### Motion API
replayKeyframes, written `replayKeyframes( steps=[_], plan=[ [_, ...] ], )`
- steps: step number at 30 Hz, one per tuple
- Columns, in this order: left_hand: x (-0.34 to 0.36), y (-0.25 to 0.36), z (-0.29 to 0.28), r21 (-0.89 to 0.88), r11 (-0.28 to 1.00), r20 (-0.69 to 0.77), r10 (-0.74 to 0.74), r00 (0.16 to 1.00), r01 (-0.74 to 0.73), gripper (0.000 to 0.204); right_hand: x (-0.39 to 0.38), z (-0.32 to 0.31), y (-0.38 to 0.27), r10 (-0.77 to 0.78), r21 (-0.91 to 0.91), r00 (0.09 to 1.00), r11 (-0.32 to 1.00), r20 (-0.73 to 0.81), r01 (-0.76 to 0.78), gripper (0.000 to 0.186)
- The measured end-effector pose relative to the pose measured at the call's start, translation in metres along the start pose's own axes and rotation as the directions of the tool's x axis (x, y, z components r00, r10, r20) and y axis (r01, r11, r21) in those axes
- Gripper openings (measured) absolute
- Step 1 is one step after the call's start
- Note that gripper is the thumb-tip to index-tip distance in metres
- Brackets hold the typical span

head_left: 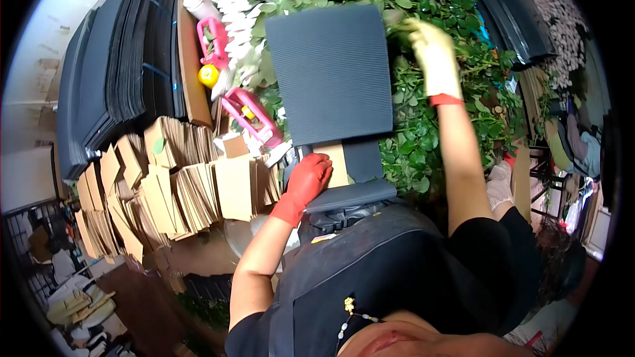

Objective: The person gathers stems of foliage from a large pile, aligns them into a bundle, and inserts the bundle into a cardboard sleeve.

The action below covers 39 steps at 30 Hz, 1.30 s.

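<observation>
My left hand (308, 180), in a red rubber glove, is closed with its fingers curled against a strip of brown cardboard (337, 162). Whatever may be inside those fingers is hidden. Just beyond it, a dark grey corrugated sheet (329, 73) lies flat on the worktop, its near edge over the cardboard. My right hand (434, 53) wears a pale yellow glove with a red cuff and reaches out over the heap of green leafy stems (413, 152), right of the sheet. Motion smears its fingertips among the leaves, so their grip is unclear.
Folded brown cardboard pieces (169, 192) stand in rows at left, below a tall stack of dark corrugated sheets (122, 59). Pink plastic holders (254, 119) and a yellow tape roll (208, 76) lie between. Another person's mesh-sleeved arm (499, 184) is close on my right.
</observation>
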<state>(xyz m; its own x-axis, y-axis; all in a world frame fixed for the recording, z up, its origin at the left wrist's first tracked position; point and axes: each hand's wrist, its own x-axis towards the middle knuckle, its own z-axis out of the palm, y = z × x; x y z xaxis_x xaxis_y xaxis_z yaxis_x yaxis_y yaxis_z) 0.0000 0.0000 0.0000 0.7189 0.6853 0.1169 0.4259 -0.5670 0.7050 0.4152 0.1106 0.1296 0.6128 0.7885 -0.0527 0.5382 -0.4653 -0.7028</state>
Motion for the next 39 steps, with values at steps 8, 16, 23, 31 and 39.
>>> replayKeyframes(
  steps=[8,16,23,31,39],
  plan=[
    [0.004,-0.007,-0.011,0.020,0.996,0.007,0.088,0.996,-0.089,0.018,0.019,-0.119,0.103,-0.045,0.007,0.998,0.999,-0.032,0.046,0.050],
    [0.007,-0.008,-0.016,0.201,0.964,0.057,0.168,0.984,-0.176,0.022,0.000,-0.153,0.163,-0.023,0.285,0.960,0.953,-0.279,0.106,0.043],
    [0.000,-0.012,-0.018,0.173,0.982,0.122,0.051,0.991,-0.072,0.028,-0.059,-0.166,0.140,-0.373,-0.208,0.912,0.918,-0.171,0.337,0.034],
    [0.011,-0.027,-0.018,-0.027,1.000,0.204,-0.004,0.979,0.010,0.058,-0.145,-0.175,0.103,-0.003,-0.136,0.874,0.988,0.485,0.079,0.036],
    [0.005,-0.025,-0.016,-0.078,0.997,0.017,-0.009,1.000,0.011,0.054,-0.175,-0.188,0.157,0.317,-0.482,0.691,0.874,0.649,0.052,0.020]
  ],
)
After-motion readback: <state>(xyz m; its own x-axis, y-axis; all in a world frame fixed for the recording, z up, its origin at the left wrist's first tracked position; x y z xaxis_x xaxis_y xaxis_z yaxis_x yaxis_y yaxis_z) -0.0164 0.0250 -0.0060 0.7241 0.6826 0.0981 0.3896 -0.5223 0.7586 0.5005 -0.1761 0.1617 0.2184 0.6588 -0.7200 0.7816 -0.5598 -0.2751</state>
